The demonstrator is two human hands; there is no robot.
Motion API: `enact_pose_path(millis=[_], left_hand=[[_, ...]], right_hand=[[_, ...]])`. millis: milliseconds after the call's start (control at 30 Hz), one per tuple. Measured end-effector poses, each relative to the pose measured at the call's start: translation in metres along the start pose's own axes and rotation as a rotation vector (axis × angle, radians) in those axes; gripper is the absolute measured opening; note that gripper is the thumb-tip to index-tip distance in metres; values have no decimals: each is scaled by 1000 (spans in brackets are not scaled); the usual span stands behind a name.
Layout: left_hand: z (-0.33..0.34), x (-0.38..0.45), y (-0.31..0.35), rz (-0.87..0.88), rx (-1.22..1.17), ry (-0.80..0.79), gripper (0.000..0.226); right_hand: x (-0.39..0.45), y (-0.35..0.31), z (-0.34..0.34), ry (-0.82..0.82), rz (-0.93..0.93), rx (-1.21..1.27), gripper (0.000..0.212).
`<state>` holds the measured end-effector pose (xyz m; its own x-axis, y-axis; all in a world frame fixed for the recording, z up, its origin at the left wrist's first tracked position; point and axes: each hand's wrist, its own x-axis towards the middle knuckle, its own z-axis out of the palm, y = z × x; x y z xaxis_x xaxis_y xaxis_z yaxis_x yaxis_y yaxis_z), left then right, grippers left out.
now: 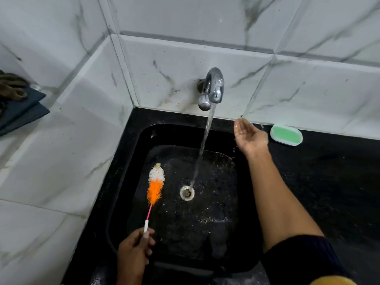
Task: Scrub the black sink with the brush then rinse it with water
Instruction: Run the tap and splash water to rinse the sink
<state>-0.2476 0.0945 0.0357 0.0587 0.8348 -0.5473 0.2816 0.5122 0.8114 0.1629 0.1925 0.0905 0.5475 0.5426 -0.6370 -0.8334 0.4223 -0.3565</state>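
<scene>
White marble-look tiles back black sink (131,177), tap (212,87) running onto drain (187,193). Left hand (134,248) at 7 o'clock pinches brush (155,185) handle, bristles in basin. Right hand (249,135) at 2 o'clock, fingers loose, holding nothing. Soap dish (286,134) unlabelled.

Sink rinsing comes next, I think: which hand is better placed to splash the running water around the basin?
The right hand: it is open, wet and beside the water stream. The left hand grips the brush.
</scene>
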Motion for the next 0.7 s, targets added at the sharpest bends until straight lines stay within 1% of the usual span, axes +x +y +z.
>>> enact_pose_path(millis=[67, 167, 267, 400, 533, 633, 700], left_hand=[[2, 0, 1, -5, -5, -6, 20], [7, -1, 2, 1, -11, -9, 19], [11, -2, 5, 21, -16, -6, 20], [16, -1, 5, 40, -8, 15, 19], [17, -2, 6, 43, -14, 14, 19], [17, -4, 6, 46, -16, 8, 19], [17, -4, 5, 42, -21, 10, 19]], right_hand=[[4, -5, -7, 45, 20, -63, 34], [3, 9, -37, 126, 100, -213, 33], [-8, 42, -60, 154, 210, -264, 33], [-28, 97, -73, 199, 370, -320, 37], [-40, 137, -68, 209, 462, -336, 42], [-45, 157, -61, 190, 481, -356, 43], [-43, 164, -56, 149, 479, -314, 44]])
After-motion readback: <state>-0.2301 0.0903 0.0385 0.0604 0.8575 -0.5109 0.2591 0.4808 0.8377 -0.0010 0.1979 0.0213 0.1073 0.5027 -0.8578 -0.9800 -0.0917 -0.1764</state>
